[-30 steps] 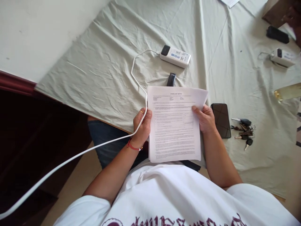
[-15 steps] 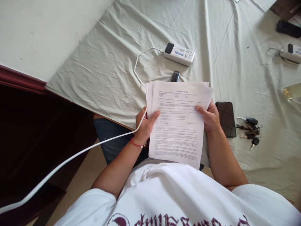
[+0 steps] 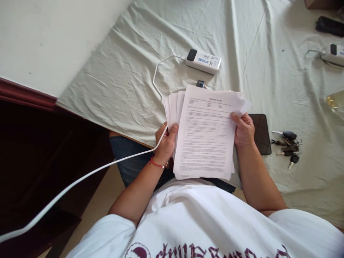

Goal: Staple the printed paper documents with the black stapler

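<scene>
Right in the thick of it: one stack of printed sheets [image 3: 202, 143], held up before one white shirt [image 3: 199, 211] at the near edge of the cloth-draped surface [image 3: 129, 71]. Two hands on it! Left hand [image 3: 166, 143] at 9 o'clock, clamped on the paper, with left thumb [image 3: 174, 129] uppermost; right hand [image 3: 244, 129] at 3 o'clock, just as snug, with right thumb [image 3: 237, 119] flat on the top page [image 3: 209, 129]. On that page, the heading "OVERLEAF NOTES"; behind it, at least three more layers, fanned out toward 9 o'clock. Impossible to count every sheet. Worn on the left: one red bracelet [image 3: 157, 164], one yellow ring [image 3: 163, 124]. Up to 12 o'clock: one black device [image 3: 200, 83], half hidden by the paper, then one white power bank [image 3: 206, 63]. Out of it, one white cable [image 3: 27, 227], curving round by 10, across the left hand, away to 8. Over to 3 o'clock: one black smartphone [image 3: 262, 136], just beside the right hand, then one bunch of keys [image 3: 291, 147], three of them black-headed, plus others too tangled to count. Farther off, around 2: a second power bank [image 3: 333, 55], one black case [image 3: 329, 25].
</scene>
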The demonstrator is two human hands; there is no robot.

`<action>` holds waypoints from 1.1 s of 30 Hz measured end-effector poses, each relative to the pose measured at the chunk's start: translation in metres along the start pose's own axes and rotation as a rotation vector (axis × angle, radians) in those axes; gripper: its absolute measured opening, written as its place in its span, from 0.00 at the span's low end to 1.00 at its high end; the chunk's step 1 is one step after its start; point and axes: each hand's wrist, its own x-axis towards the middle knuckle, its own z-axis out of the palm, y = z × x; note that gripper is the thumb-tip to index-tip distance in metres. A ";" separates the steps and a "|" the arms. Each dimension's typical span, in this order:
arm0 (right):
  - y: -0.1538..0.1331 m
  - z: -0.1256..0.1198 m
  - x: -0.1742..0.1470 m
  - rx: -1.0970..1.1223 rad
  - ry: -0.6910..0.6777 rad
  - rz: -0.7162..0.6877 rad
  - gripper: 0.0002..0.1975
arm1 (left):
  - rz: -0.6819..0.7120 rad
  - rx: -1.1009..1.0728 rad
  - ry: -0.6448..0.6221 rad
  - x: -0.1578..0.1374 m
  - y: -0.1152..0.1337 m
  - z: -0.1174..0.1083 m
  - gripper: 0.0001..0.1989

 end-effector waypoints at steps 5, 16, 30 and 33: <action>-0.001 -0.003 0.002 -0.010 0.035 0.015 0.17 | 0.018 -0.046 0.045 -0.001 0.001 0.004 0.21; -0.004 -0.007 -0.003 -0.014 -0.003 0.057 0.13 | -0.053 -0.187 0.006 -0.001 0.005 -0.002 0.18; -0.006 0.003 -0.002 -0.023 -0.013 -0.027 0.20 | 0.066 -0.066 0.076 -0.001 0.000 0.000 0.16; -0.006 0.002 -0.001 0.002 0.029 -0.068 0.19 | 0.099 -0.037 0.106 0.000 -0.003 0.000 0.18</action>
